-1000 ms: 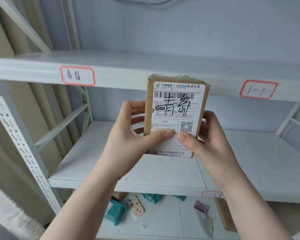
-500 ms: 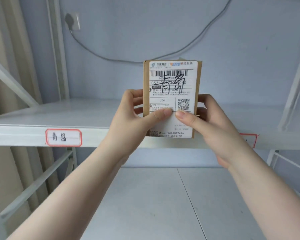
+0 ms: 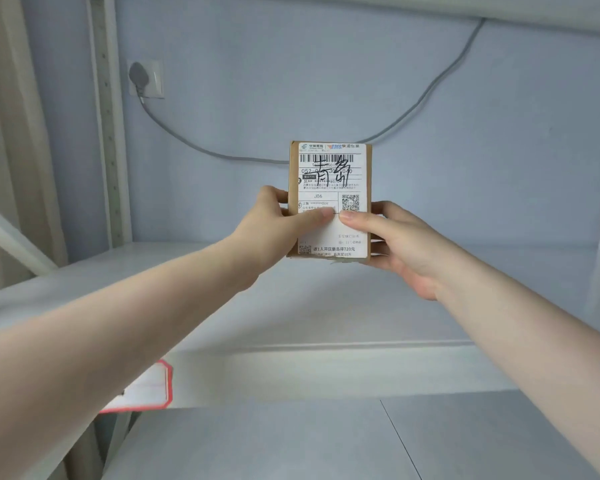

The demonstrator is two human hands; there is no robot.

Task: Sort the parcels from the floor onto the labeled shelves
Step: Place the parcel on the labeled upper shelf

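At the far left hangs a beige curtain, and beside it stands the shelf's perforated post. Just right of the post, a socket on the blue wall holds a grey plug, whose cable sags across the wall, passes behind the box and climbs to the upper right. Low on the left, a red-bordered tag is stuck to the front edge of the upper shelf; the left forearm covers most of it, so its writing cannot be read.

The left hand grips the left side of the box, thumb pressed flat on the white shipping label. The box is brown cardboard, upright, label toward the camera, with a barcode, a QR code and black handwritten characters on it. It is above the back part of the upper shelf, near the middle; whether its bottom edge touches the shelf cannot be told. The right hand clasps the right side, thumb on the label almost meeting the left thumb, fingers wrapped behind.

Below, the lower shelf shows a seam between two panels.
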